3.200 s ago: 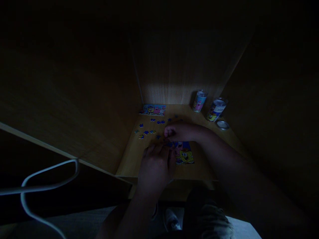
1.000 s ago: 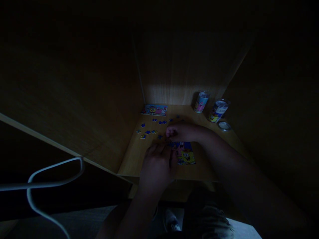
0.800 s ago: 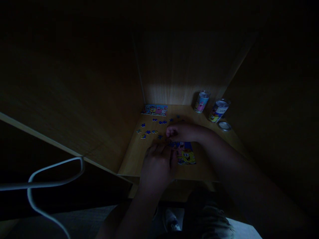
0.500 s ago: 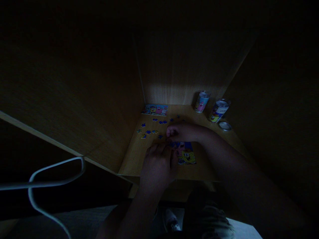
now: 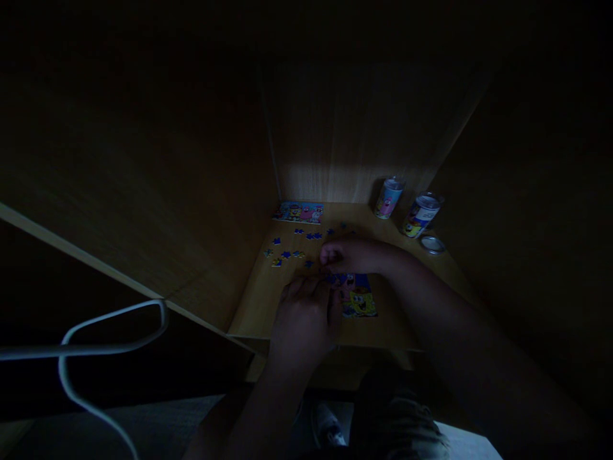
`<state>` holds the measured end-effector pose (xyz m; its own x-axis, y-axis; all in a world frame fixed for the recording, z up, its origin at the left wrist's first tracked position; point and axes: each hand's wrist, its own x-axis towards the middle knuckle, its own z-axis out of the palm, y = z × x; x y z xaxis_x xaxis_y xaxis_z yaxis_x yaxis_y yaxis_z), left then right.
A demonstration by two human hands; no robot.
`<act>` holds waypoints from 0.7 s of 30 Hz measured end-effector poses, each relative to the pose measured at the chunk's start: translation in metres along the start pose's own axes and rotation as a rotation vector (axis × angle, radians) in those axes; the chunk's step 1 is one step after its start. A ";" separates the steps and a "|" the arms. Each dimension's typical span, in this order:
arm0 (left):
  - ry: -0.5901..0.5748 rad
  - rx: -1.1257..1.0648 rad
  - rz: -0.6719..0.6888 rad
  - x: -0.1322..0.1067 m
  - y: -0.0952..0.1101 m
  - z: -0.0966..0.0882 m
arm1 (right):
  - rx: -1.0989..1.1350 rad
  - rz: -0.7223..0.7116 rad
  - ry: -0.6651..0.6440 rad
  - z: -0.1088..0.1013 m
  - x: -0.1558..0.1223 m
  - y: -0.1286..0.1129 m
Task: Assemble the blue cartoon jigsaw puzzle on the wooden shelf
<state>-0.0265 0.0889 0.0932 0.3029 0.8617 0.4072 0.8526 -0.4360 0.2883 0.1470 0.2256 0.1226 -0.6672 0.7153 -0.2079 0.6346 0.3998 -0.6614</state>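
Observation:
A partly joined jigsaw puzzle [image 5: 361, 301] with yellow, pink and blue cartoon figures lies on the wooden shelf. My left hand [image 5: 302, 316] rests against its left edge, with bent fingers and the thumb along the pieces. Just above the puzzle's upper left corner, my right hand [image 5: 348, 253] is closed, its fingers curled in a pinch. Whatever lies between those fingertips is hidden in the dark. Several loose blue and yellow puzzle pieces [image 5: 286, 254] are scattered beyond my left hand.
A cartoon picture card [image 5: 299, 212] lies at the back left. Two clear-topped printed cans, one pink and blue [image 5: 389, 198] and one yellow and blue [image 5: 420, 216], stand at the back right near a round lid [image 5: 432, 244]. A white cable [image 5: 112, 348] hangs at left.
Both hands stay in nearly the same place at the puzzle. The whole view has shifted very slightly; nothing else visibly differs.

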 end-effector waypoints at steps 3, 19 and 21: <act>0.005 -0.001 0.001 0.000 0.000 0.000 | -0.005 0.011 0.002 0.000 -0.001 -0.001; 0.000 -0.012 0.004 0.000 -0.001 0.000 | -0.017 -0.007 -0.002 0.001 0.001 0.003; -0.006 -0.009 0.002 0.000 -0.001 0.000 | -0.004 -0.006 -0.005 0.001 0.001 0.003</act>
<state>-0.0272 0.0893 0.0930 0.3074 0.8623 0.4024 0.8479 -0.4401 0.2956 0.1477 0.2272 0.1190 -0.6731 0.7099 -0.2073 0.6319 0.4063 -0.6600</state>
